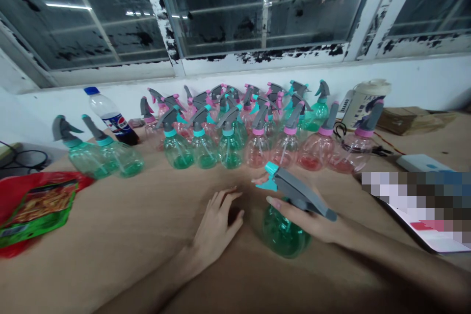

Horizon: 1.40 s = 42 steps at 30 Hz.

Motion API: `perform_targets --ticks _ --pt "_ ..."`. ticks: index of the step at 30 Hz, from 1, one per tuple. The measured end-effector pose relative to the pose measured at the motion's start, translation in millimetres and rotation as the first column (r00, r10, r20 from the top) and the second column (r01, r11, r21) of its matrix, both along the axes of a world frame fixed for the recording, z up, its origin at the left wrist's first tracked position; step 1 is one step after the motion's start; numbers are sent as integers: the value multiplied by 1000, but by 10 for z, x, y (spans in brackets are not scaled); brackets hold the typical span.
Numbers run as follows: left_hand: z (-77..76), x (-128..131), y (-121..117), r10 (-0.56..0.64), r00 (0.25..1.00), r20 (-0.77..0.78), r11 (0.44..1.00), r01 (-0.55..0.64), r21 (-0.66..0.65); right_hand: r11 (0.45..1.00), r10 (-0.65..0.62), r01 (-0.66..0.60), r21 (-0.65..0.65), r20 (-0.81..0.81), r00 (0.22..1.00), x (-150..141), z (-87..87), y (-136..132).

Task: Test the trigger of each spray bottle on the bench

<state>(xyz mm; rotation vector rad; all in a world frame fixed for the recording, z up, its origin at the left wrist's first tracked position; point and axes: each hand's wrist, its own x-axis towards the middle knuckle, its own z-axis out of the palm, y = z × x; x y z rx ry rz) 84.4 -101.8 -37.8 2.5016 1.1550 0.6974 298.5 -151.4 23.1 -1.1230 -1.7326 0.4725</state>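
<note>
My right hand (305, 216) is wrapped round the neck of a green spray bottle (285, 235) with a grey and teal trigger head. The bottle stands nearly upright at the near middle of the table, its nozzle pointing left. To its left, my left hand (217, 225) rests near the tabletop with its fingers apart and nothing in them. Beyond both hands is a row of spray bottles, green ones (231, 149) to the left and pink ones (257, 149) to the right, with several more crowded behind.
Two green spray bottles (127, 159) stand at the left, before a cola bottle (119, 125). A snack packet (44, 206) lies on red plastic at the left edge. At the right are a paper cup (364, 103), cables, brown packaging (401, 120) and a partly pixelated device (423, 216).
</note>
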Motion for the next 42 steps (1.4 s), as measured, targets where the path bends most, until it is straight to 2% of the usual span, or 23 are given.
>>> perform_targets --ticks 2,7,13,18,24,27,32,36,42 --pt "1 0 -4 -1 1000 12 1000 1 3 998 61 -61 -12 -15 998 -7 0 -18" --pt "-1 -6 -9 0 999 34 1000 0 0 998 60 -60 -17 -34 998 -46 45 -71" --pt "9 -3 -5 -11 999 30 1000 12 -22 984 157 -160 -74 -45 987 -51 93 -59" --pt "26 2 -10 -3 1000 13 999 4 -52 990 127 -131 -51 -68 990 -57 58 -74" --pt "5 5 -10 -6 1000 14 999 7 -48 1000 18 -18 -15 2 1000 -49 -51 -78" --pt "-2 6 -9 -11 1000 19 999 12 -38 999 17 -16 -31 11 1000 -36 -88 -74" --pt "21 11 -16 -9 1000 22 999 10 -41 993 102 -101 -60 12 995 -43 33 -72" --pt "28 13 -26 -5 1000 29 999 6 -41 993 100 -102 -66 -35 994 -70 139 -91" --pt "13 7 -34 -1 999 36 999 3 -54 995 96 -97 -39 -43 994 -57 97 -96"
